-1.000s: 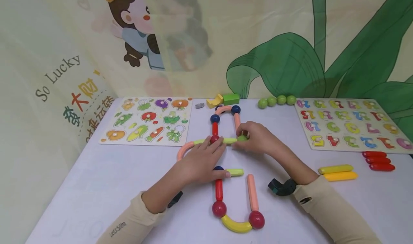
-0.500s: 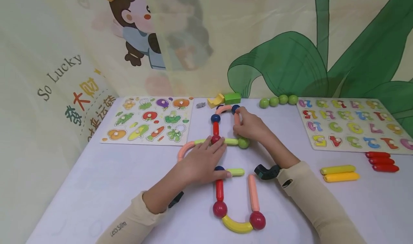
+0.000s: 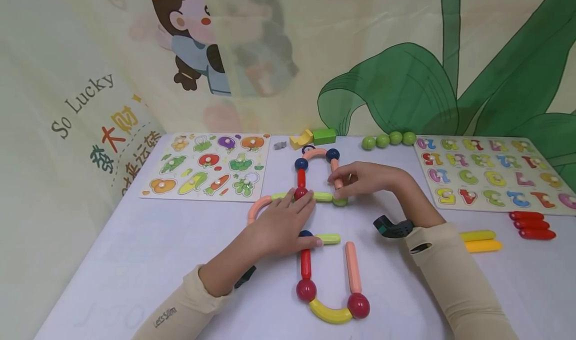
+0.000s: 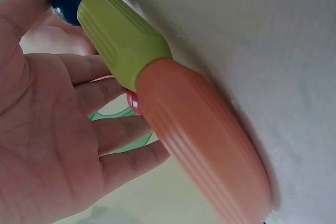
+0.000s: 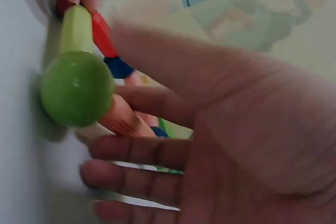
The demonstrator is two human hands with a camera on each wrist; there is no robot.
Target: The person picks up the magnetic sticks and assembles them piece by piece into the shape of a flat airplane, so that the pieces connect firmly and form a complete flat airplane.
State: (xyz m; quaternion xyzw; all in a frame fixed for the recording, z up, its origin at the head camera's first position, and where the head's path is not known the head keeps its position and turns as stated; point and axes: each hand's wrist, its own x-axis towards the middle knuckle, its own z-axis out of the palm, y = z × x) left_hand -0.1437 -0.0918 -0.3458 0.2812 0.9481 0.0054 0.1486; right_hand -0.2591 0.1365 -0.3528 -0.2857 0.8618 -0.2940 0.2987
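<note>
My left hand (image 3: 280, 230) lies flat across a figure of toy rods and balls, fingertips at a red ball (image 3: 301, 194) and thumb by a lower navy ball (image 3: 306, 234). In the left wrist view its fingers reach past a green rod (image 4: 123, 35) and a salmon curved rod (image 4: 205, 140). My right hand (image 3: 366, 179) hovers beside the salmon straight rod (image 3: 335, 167), its fingers extended and thumb apart. The right wrist view shows the green ball (image 5: 77, 88) just beyond its fingertips, joined to a light green rod (image 5: 77, 31).
Below, red balls (image 3: 358, 305) join a yellow curved rod (image 3: 331, 313) and a salmon rod (image 3: 353, 267). A vegetable puzzle board (image 3: 150, 179) lies left, a number board (image 3: 454, 172) right. Several green balls (image 3: 395, 138), yellow rods (image 3: 483, 246) and red rods (image 3: 537, 234) lie on the table.
The right hand moved from the green ball up along the salmon straight rod to the navy ball, then came back down and loosened. The left hand stays in place.
</note>
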